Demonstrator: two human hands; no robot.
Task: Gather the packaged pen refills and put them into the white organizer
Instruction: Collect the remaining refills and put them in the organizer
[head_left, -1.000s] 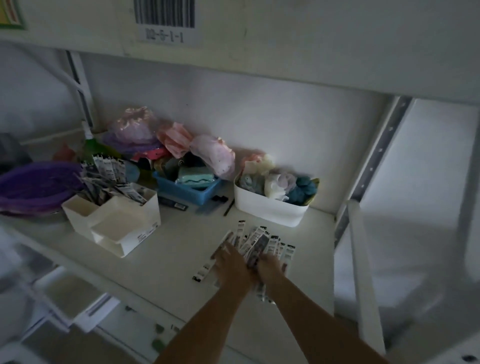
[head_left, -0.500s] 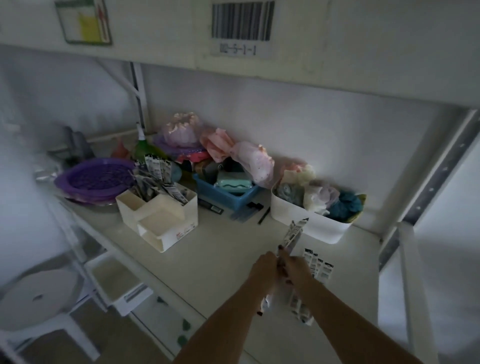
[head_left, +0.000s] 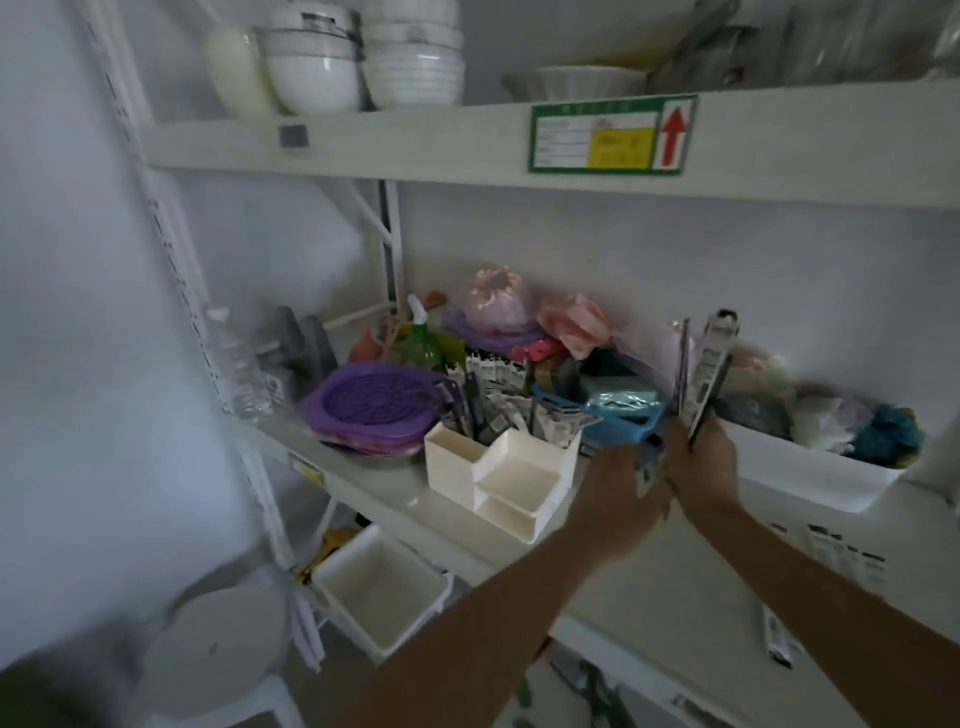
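The right hand (head_left: 701, 462) is raised above the white shelf board (head_left: 649, 582), its fingers (head_left: 714, 434) clenched around a bundle of long, flat plastic-packaged pen refills (head_left: 706, 364) that stand nearly upright above the fist, their tops fanned slightly apart. The left hand (head_left: 621, 493) sits just beside it, knuckle to knuckle, curled with the lower end of 1 pack (head_left: 647, 467) showing between the 2 hands; whether those fingers actually grip it cannot be told through the blur.

To the left of both hands, near but not touching, stands the white stepped plastic organizer (head_left: 498, 478). Its tall back compartments already hold more packaged refills (head_left: 498, 410) sticking up at angles, while its 2 lower front trays look bare. Past the organizer lies a round purple plastic strainer (head_left: 376, 410).

Behind the fingertips sits a blue plastic bin (head_left: 613, 426), and to the right of the fist a long white tub (head_left: 810, 478) filled with soft cloth items. Below the right forearm, more refill packs (head_left: 836, 553) lie flat on the shelf, with another single pack (head_left: 776, 636) closer to the front edge.
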